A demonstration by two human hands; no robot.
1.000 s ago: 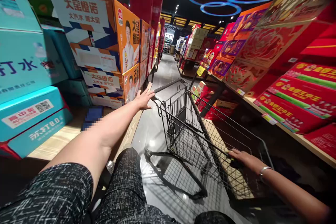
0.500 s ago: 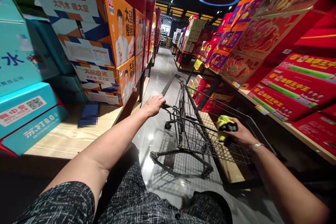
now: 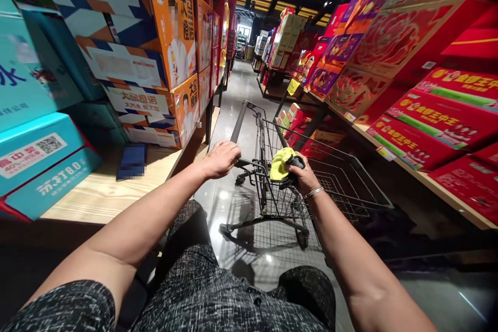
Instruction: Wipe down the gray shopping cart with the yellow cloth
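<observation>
My left hand [image 3: 221, 158] is closed around the handle of a black wire shopping cart [image 3: 330, 142]. The handle's far end sticks out beyond my knuckles, and my fingertips are hidden underneath. In my right hand [image 3: 307, 177] is a crumpled yellow-and-black cloth bundle [image 3: 282, 164], held above the handle end of the cart. Its folds hide whether it is a rag or gloves. The cart's basket shows bare wire mesh, and its wheels stand on the shiny grey floor [image 3: 241, 85].
At left, a wooden shelf [image 3: 93, 194] bears a dark blue flat item [image 3: 132, 161], turquoise cartons [image 3: 46, 166] and stacked orange drink cartons [image 3: 184, 109]. Red gift boxes [image 3: 420, 129] line the right shelf, close beside the cart. The aisle runs ahead between the displays.
My right hand has swung left with the cloth bundle, from over the basket's right side to near the handle. My left hand stays on the handle, and the cart has turned slightly.
</observation>
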